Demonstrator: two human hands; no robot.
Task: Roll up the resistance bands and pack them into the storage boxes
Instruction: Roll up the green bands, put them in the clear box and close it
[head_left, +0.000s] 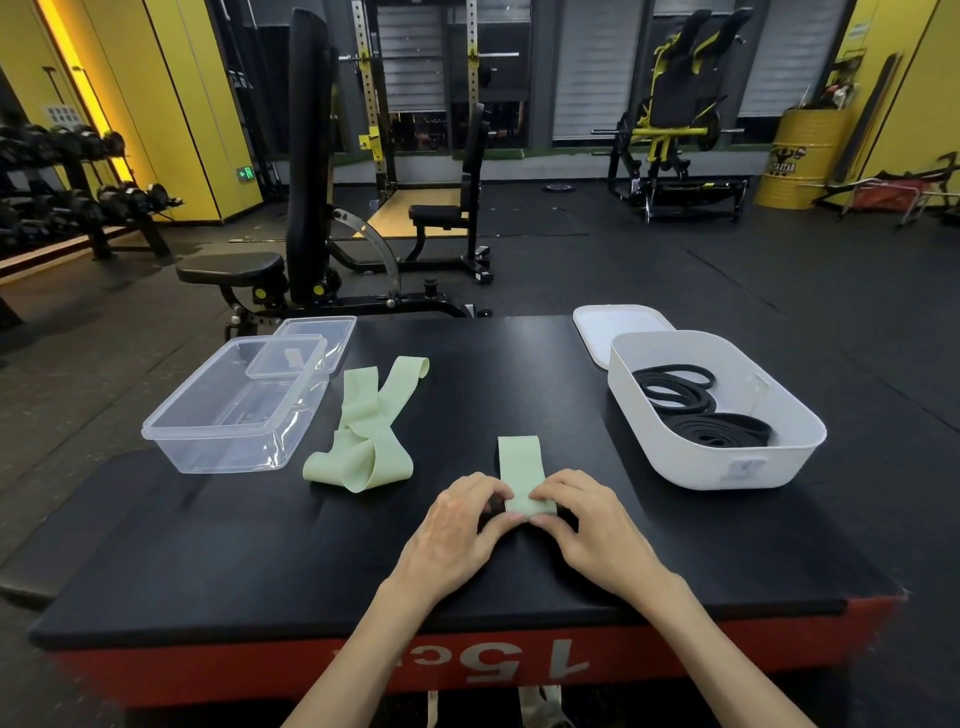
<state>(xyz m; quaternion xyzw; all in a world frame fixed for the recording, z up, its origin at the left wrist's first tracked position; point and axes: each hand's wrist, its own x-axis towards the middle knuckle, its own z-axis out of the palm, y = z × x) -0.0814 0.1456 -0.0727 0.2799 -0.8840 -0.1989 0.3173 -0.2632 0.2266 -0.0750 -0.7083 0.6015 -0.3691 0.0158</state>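
on the platform (249, 551), pale-green band (519, 464) (near end rolled) pinched by left hand (457, 532) and right hand (589, 525)

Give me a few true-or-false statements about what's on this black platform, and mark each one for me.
1. The left hand and the right hand both pinch the near green band. True.
2. The clear box already has a green band in it. False: no band shows inside it.
3. The white tub holds black bands. True.
4. The loose green band is neatly rolled. False: it lies unrolled and crumpled beside the clear box.
5. The white lid is closed on the tub. False: it lies on the platform behind the open tub.
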